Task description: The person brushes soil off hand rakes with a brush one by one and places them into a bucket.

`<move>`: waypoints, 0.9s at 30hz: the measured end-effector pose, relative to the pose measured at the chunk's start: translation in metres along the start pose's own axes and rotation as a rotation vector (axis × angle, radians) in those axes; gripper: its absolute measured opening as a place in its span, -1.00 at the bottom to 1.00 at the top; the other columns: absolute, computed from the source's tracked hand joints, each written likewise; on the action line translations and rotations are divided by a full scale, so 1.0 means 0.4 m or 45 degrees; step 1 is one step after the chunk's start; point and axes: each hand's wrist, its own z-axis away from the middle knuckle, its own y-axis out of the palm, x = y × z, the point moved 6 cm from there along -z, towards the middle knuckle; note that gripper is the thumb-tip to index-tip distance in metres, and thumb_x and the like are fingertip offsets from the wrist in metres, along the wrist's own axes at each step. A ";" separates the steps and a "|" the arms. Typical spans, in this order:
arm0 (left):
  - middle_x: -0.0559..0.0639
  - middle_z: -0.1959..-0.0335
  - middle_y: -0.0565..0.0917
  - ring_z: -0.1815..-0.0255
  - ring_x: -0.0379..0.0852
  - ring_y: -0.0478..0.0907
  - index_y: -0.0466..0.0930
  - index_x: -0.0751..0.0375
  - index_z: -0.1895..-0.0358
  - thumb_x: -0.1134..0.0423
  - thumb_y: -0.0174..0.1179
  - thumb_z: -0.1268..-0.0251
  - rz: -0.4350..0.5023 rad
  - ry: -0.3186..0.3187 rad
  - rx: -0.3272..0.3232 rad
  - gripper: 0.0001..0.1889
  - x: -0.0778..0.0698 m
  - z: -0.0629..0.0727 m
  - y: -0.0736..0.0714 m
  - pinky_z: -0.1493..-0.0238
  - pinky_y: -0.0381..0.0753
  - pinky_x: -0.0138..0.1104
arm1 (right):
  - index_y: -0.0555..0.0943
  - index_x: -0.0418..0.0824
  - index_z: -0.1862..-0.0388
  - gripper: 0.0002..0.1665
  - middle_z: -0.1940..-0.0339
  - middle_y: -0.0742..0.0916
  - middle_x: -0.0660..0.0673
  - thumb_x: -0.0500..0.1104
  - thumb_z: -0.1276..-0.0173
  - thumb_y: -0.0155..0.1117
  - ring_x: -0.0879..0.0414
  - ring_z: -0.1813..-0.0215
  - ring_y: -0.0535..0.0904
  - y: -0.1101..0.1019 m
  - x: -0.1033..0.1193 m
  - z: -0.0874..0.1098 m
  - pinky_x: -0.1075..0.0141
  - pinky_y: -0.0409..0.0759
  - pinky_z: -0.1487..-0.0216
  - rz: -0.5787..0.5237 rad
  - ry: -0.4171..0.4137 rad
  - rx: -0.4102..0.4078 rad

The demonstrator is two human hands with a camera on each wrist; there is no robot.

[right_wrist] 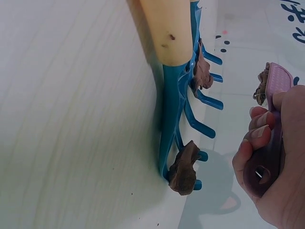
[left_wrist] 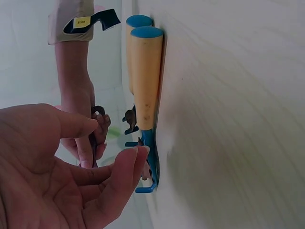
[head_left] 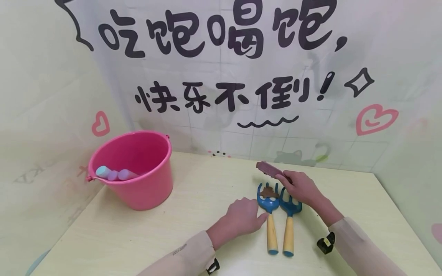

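Observation:
My right hand [head_left: 301,187] grips the handle of a purple brush [head_left: 268,169] above the table's right part. Brown, dirty-looking bristles [right_wrist: 260,86] face the table in the right wrist view. Below lie two garden hand forks side by side, the left fork [head_left: 272,234] and the right fork [head_left: 288,237], with blue tines and wooden handles. A brown clump [head_left: 268,192] sits on the left fork's tines, and another clump [right_wrist: 183,169] clings to the right one. My left hand [head_left: 241,217], fingers loosely bent and holding nothing, hovers beside the left fork's neck; contact is unclear.
A pink bucket [head_left: 152,191] stands at the table's left, with several pale blue and purple rounded ends [head_left: 127,174] showing inside. A printed curtain [head_left: 221,138] closes off the back. Small dark specks dot the pale tabletop [head_left: 207,180].

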 end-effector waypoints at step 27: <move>-0.04 0.66 0.45 0.62 -0.14 0.40 0.51 0.09 0.67 -0.34 0.06 -0.43 -0.239 -0.052 0.165 -0.36 -0.067 -0.068 0.072 0.62 0.29 -0.36 | 0.57 -0.23 0.35 -0.61 0.65 0.44 0.06 0.03 -0.60 0.15 0.16 0.62 0.34 0.001 -0.006 -0.008 0.28 0.29 0.57 -0.012 0.012 0.016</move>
